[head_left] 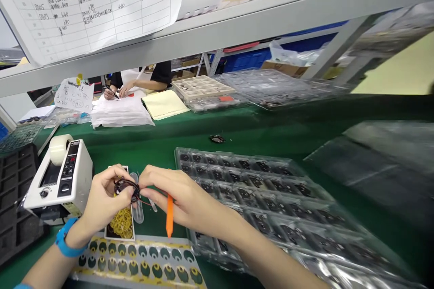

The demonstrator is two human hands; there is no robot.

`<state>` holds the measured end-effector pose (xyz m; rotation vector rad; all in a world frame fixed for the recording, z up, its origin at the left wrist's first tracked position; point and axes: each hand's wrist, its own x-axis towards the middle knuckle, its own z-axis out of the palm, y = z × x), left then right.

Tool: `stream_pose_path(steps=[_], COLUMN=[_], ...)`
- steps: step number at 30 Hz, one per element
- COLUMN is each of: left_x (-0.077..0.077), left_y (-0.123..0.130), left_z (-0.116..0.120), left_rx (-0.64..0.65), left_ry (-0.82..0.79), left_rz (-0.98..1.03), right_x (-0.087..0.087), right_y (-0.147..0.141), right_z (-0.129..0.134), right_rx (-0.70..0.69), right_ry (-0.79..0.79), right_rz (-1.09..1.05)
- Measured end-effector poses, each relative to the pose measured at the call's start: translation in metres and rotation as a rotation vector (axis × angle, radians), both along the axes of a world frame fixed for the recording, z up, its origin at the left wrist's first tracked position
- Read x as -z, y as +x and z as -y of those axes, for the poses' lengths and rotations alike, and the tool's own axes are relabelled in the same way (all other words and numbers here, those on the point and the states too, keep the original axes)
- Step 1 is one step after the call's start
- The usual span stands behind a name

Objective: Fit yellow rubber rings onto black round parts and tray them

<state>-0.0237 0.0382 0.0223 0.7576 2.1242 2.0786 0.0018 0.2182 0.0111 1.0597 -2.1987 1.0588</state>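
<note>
Between my two hands is a small black round part with a coiled dark cable (128, 187). My left hand (107, 196), with a blue wristband, pinches it between thumb and fingers. At its right side the fingertips of my right hand (176, 194) are closed on the cable. An orange pointed tool (169, 216) is tucked in the right hand and points downward. Below the hands stands a white box of yellow rings (121, 225). Beside it lies a clear plastic piece (138, 212), partly covered by the hands.
A white tape dispenser (63, 178) stands at left beside a black tray (16, 189). A sticker sheet (135, 264) lies in front. Clear compartment trays of black parts (251, 185) fill the right. Another small black part (217, 138) lies behind. Across the bench a person's hands (118, 91) hold a pen.
</note>
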Motion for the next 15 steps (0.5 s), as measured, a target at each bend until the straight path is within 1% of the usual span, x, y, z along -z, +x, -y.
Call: stream_pose_path(steps=[4,7,12,15], left_x=[-0.0028,-0.0049,-0.0048,-0.0040], left_y=[-0.0004,0.0005,0.0005,-0.0009], left_z=[-0.0004,-0.0014,-0.0016,-0.0012], left_rx=[-0.018,-0.019,0.021,0.035], left_ry=[-0.035,-0.074,-0.091,-0.095], left_rz=[-0.030,-0.016,0.083,0.095], right_x=[0.0009,0.0003,-0.0014,-0.0026], right_y=[0.0009,0.0005,-0.0018,-0.0021], right_z=[-0.0020,-0.0041,-0.0079,-0.0087], right_rx=[0.037,0.029,-0.009,-0.015], right_ry=[0.098,0.133,0.132,0.121], right_rz=[-0.015,0.007,0.011,-0.011])
